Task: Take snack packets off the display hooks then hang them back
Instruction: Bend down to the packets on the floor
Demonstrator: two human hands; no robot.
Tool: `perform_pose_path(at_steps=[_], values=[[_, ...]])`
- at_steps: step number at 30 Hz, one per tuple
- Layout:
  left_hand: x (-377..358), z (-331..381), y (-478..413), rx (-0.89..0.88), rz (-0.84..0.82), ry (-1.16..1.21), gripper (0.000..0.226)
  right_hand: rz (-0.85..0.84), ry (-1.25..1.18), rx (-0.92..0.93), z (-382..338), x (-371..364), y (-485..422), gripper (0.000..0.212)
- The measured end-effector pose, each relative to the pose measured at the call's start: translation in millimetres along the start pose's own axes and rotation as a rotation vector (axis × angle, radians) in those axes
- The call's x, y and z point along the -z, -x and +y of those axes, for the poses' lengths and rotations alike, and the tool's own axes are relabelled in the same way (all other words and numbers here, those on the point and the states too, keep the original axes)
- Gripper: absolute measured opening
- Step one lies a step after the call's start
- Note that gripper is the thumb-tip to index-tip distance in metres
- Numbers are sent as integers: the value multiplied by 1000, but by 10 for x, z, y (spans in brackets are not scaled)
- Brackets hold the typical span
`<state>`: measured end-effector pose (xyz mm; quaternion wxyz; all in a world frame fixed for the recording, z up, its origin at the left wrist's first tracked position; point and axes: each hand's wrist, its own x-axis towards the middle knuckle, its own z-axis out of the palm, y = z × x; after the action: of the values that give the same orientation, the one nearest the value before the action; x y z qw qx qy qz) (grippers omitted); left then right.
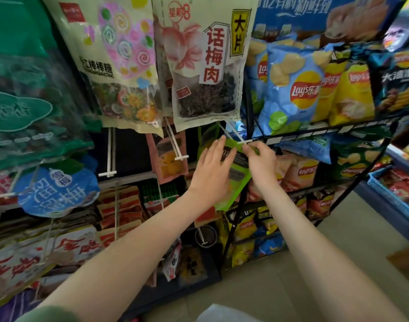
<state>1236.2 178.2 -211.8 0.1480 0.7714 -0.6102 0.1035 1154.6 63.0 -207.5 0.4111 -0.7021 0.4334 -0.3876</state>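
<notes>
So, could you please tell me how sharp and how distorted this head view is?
Head view: wide-angle bending bows the black rack and edges; the green packet and both hands, left hand and right hand, look fairly sharp; the teal bag at far left is blurred.

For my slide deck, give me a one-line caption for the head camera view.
Both hands, left hand and right hand, work a green packet at a white hook.

Both hands, L (214, 163) & R (261, 159), on green packet (239, 180) at hook tip (244, 142)
</notes>
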Motion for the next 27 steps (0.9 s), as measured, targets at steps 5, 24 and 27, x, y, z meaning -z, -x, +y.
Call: perform_pose_path(at_steps=[5,24,27], values=[[-128,10,1,66,-34,57,69,-34,80,37,5,10,-61,12],[-411,-245,-110,218,57,430,73,174,119,235,133,-327,32,30],[-472,-309,-125,206,96,371,77,280,79,272,321,-484,234,61]])
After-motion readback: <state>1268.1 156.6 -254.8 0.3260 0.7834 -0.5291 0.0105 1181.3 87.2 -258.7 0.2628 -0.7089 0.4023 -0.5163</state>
